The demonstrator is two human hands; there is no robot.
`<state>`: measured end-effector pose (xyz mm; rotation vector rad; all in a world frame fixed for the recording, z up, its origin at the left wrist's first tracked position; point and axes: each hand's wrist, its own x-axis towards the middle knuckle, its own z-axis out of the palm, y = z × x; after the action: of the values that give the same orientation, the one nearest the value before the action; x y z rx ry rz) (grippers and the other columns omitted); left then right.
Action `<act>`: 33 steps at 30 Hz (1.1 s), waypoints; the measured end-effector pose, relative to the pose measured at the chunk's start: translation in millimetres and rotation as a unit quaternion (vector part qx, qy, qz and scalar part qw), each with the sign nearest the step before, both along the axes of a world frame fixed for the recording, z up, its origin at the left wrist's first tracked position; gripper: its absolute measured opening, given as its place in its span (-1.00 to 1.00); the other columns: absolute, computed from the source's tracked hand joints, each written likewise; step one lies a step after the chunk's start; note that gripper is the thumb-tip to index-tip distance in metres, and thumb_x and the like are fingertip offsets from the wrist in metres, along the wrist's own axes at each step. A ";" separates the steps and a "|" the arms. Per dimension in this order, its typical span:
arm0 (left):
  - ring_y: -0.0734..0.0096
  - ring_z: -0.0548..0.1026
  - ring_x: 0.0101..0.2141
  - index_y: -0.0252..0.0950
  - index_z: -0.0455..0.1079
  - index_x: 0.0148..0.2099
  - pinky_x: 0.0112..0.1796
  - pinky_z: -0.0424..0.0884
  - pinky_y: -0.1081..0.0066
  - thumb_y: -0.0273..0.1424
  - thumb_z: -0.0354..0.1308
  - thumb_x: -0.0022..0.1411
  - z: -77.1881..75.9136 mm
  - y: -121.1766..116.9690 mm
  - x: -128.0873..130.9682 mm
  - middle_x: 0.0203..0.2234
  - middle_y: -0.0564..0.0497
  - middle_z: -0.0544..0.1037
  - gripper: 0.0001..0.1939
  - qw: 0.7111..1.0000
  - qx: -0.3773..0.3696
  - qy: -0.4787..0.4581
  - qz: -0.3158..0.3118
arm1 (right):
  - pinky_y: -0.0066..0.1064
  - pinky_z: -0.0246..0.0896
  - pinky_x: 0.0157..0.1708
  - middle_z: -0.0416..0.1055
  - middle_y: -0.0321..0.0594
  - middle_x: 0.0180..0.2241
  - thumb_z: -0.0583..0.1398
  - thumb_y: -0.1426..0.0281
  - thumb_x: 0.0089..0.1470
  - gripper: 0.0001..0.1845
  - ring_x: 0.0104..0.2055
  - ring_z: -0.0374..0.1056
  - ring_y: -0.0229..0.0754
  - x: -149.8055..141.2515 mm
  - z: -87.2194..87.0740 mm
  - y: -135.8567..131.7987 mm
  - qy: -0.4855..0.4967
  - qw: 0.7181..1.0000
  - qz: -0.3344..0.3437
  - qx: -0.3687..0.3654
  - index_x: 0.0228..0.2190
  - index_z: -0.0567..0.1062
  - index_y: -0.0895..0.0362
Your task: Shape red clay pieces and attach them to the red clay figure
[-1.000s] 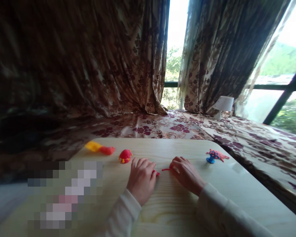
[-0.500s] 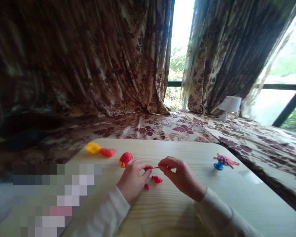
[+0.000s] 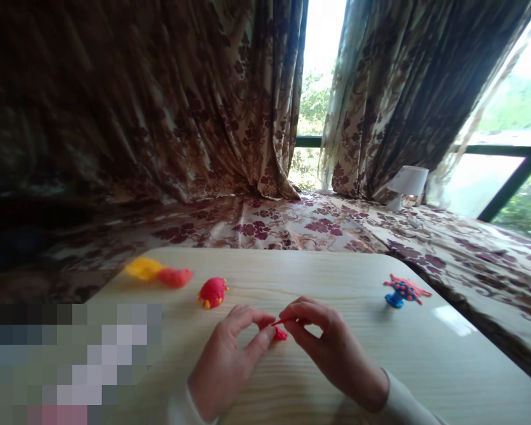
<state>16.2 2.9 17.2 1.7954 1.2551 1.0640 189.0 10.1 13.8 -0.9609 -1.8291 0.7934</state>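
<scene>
Between my two hands runs a thin red strand of modelling clay (image 3: 282, 321). My left hand (image 3: 230, 357) pinches its left end with thumb and forefinger. The other end sits in the fingertips of my right hand (image 3: 331, 348). Just below the strand, a small red lump of clay (image 3: 280, 334) rests on the table, partly behind my left thumb. Beyond my left hand stands a round red clay figure (image 3: 213, 292) with yellow bits round its edge.
A yellow clay piece (image 3: 144, 268) and an orange-red one (image 3: 175, 277) lie at the table's (image 3: 265, 265) far left. A blue clay figure (image 3: 396, 300) with a pink spread top stands at right. Behind are a white lamp (image 3: 409, 180) and patterned curtains (image 3: 230, 106).
The hands have lifted from the tabletop and closed in a pinch on the strand, then come nearer to me. The red lump has come into view below them. The camera has shifted slightly.
</scene>
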 end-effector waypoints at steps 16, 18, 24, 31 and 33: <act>0.34 0.45 -0.34 -0.25 0.47 -0.39 -0.23 0.32 0.39 -0.39 0.08 0.11 -1.5 -0.2 0.8 -0.45 0.02 0.51 -0.86 0.999 -0.029 0.011 -0.006 | -0.49 0.25 -0.33 0.42 -0.28 -0.41 0.16 0.57 0.03 -0.83 -0.37 0.35 -0.30 -6.2 -3.5 -3.6 -0.056 0.998 0.008 0.021 -0.38 0.52 0.11; 0.34 0.44 -0.36 -0.26 0.46 -0.43 -0.24 0.31 0.38 -0.38 0.09 0.10 -0.3 0.8 -0.3 -0.47 0.03 0.50 -0.85 0.999 -0.037 0.011 -0.007 | -0.49 0.23 -0.34 0.41 -0.28 -0.43 0.15 0.56 0.04 -0.84 -0.38 0.34 -0.30 -6.7 -2.8 -4.7 -0.067 0.998 0.002 0.022 -0.41 0.51 0.12; 0.46 0.42 -0.42 -0.27 0.49 -0.41 -0.31 0.32 0.47 -0.27 0.19 0.06 -2.9 7.8 -9.1 -0.54 0.07 0.51 -0.83 0.979 -0.133 -0.151 0.023 | -0.47 0.20 -0.35 0.39 -0.29 -0.47 0.13 0.52 0.06 -0.85 -0.41 0.32 -0.28 0.3 -3.3 2.0 -0.096 0.993 -0.070 0.025 -0.48 0.48 0.13; 0.60 0.42 -0.50 -0.32 0.52 -0.51 -0.35 0.38 0.55 -0.34 0.44 -0.36 0.0 12.4 -10.9 -0.54 0.07 0.55 -0.73 0.846 -0.249 -0.455 0.119 | -0.39 0.17 -0.27 0.40 -0.24 -0.39 0.12 0.42 0.11 -0.82 -0.32 0.33 -0.20 9.5 -8.0 4.8 -0.239 0.967 -0.084 0.037 -0.41 0.54 0.06; 0.59 0.43 -0.51 -0.33 0.52 -0.50 -0.37 0.40 0.55 -0.35 0.44 -0.36 1.1 11.5 -10.0 -0.56 0.07 0.54 -0.72 0.839 -0.256 -0.468 0.105 | -0.35 0.16 -0.23 0.40 -0.23 -0.40 0.13 0.47 0.08 -0.83 -0.30 0.32 -0.17 9.7 -9.9 2.8 -0.277 0.957 -0.077 0.046 -0.41 0.54 0.06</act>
<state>6.2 14.5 18.3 0.5661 0.9569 1.3173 198.7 12.8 3.8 -1.3396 -2.2044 0.3520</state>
